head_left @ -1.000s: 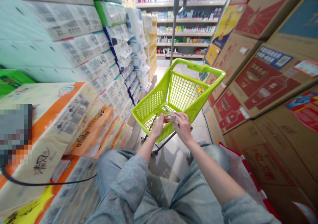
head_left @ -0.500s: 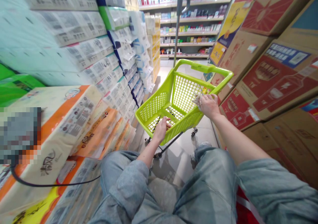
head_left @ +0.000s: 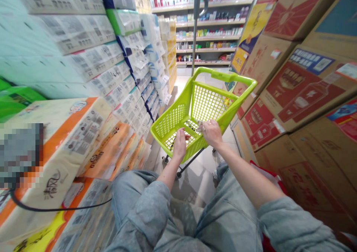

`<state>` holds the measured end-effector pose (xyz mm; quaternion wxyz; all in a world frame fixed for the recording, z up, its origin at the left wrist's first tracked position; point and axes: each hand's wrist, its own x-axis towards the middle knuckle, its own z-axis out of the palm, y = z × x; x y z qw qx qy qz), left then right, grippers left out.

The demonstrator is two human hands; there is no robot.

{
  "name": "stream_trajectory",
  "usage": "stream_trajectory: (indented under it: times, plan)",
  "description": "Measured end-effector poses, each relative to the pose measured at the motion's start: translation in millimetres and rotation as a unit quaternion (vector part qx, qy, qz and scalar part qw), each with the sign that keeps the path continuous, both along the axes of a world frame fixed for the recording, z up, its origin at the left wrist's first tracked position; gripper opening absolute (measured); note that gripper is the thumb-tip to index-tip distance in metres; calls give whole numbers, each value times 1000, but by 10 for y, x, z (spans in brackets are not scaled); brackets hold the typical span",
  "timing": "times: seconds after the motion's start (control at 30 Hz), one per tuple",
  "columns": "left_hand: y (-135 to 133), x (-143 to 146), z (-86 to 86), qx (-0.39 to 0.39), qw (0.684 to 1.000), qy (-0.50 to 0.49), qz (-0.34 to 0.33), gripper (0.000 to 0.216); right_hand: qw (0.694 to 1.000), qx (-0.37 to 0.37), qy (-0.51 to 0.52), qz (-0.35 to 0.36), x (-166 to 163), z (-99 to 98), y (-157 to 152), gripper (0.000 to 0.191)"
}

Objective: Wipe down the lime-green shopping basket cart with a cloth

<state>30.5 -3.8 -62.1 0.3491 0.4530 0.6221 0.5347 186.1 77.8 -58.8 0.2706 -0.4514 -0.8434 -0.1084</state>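
Your left hand (head_left: 180,144) sits on the near rim of the lime-green plastic mesh basket cart (head_left: 170,120). Its fingers are curled over the edge into the tub, a grip that probably keeps the wheeled cart from rolling on the tiled floor (head_left: 195,177). Your right hand (head_left: 212,133) lies palm-down toward the rim's right corner, fingers pressed together over what looks like a pale crumpled wad (head_left: 199,124), too small to identify. The cart stands between the stacked wrapped tissue packs (head_left: 83,133) on your left and the red-printed cardboard cartons (head_left: 301,92) on your right.
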Motion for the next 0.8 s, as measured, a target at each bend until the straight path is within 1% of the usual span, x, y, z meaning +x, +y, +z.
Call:
stream_trajectory:
  times: [0.1, 0.17, 0.3, 0.37, 0.43, 0.47, 0.5, 0.57, 0.6, 0.63, 0.73, 0.8]
  plan:
    - [-6, 8, -9, 29, 998, -32, 38, 48, 999, -32, 22, 24, -204, -17, -272, 29]
    - [-31, 19, -9, 53, 996, -50, 51, 46, 997, -51, 41, 39, -289, -22, -371, 31]
    - [-100, 30, 16, 81, 992, -83, 47, 41, 990, -84, 92, 71, -312, -17, -389, 36]
    - [-118, -13, 36, 90, 992, -82, 37, 37, 985, -98, 117, 85, -280, -7, -366, 37]
    - [-114, -118, 56, 103, 994, -42, 23, 33, 981, -105, 135, 94, -244, 4, -356, 37]
    - [-104, -195, 66, 106, 994, -5, 15, 32, 979, -106, 142, 98, -226, 9, -357, 38]
    - [-92, -282, 74, 103, 994, 43, 7, 31, 978, -106, 148, 103, -207, 14, -360, 38]
    - [-67, -461, 88, 63, 985, 158, -14, 28, 976, -109, 155, 109, -165, 17, -362, 38]
    - [-59, -535, 94, 37, 973, 226, -27, 27, 975, -111, 156, 110, -140, 16, -357, 38]
    - [-54, -590, 100, 8, 954, 296, -41, 27, 975, -114, 156, 111, -114, 13, -347, 37]
    - [-65, -603, 115, -92, 874, 467, -98, 29, 975, -128, 145, 113, -23, -3, -279, 34]
    - [-80, -505, 125, -151, 822, 531, -141, 34, 975, -134, 136, 111, 42, -12, -209, 33]
